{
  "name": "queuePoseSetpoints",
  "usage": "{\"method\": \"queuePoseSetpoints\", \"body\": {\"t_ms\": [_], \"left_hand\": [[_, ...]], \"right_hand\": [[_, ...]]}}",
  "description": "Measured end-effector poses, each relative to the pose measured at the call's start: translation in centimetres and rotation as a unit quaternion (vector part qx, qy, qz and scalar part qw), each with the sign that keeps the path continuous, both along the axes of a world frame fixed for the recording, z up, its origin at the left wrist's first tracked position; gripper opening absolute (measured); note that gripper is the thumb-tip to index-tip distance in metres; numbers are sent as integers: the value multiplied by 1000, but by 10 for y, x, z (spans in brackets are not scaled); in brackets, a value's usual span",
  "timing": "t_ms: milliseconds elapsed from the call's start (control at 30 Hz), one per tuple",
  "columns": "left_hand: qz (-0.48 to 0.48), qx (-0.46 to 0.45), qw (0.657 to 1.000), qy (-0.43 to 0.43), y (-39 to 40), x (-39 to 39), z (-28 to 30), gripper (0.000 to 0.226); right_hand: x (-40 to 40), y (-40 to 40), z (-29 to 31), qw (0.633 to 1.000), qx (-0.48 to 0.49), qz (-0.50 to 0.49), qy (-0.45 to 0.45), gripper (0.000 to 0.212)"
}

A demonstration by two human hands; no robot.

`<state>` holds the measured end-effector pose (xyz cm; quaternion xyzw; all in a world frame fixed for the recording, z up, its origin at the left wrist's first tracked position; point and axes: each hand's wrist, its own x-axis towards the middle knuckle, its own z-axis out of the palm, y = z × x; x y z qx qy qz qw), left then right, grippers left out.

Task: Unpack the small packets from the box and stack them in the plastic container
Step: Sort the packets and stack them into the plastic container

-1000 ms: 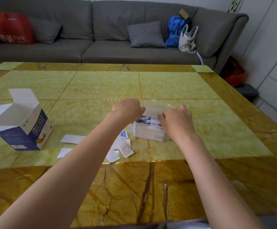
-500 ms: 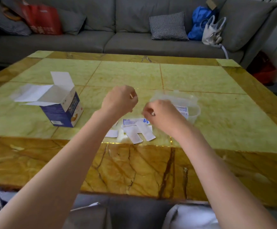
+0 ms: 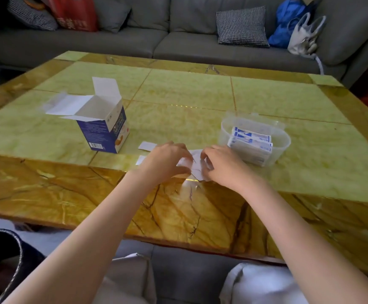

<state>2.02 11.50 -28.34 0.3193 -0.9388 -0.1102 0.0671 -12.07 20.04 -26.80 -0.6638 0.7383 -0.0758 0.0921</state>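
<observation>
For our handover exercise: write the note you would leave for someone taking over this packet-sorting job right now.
Left hand and right hand: both down on the loose packets at the near table edge, fingers curled over them; the actual grip is hidden.
Box: open, upright, to the left on the table; its inside is not visible.
Plastic container: to the right, holding a stack of packets.
Done: one stack placed.
Left: gather the loose packets, including two white ones beside the left hand, and stack them in the container.

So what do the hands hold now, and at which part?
Both hands, left and right, gather loose white packets on the table; where exactly they grip is hidden.
</observation>
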Motion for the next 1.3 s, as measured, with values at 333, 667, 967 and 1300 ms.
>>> {"method": "queuePoseSetpoints", "body": {"t_ms": [333,667,967,1300], "left_hand": [[15,33,997,70,-1,-8,-4,24],[65,43,992,98,7,6,12,32],[186,337,857,342,10,7,35,8],[215,345,850,335,3,24,35,10]], "right_hand": [[9,4,-3,999,-19,-41,-27,30],[6,0,9,980,-135,-66,-128,19],[0,0,25,840,-107,-112,-520,21],[2,-5,28,832,-241,-165,-472,19]]}}
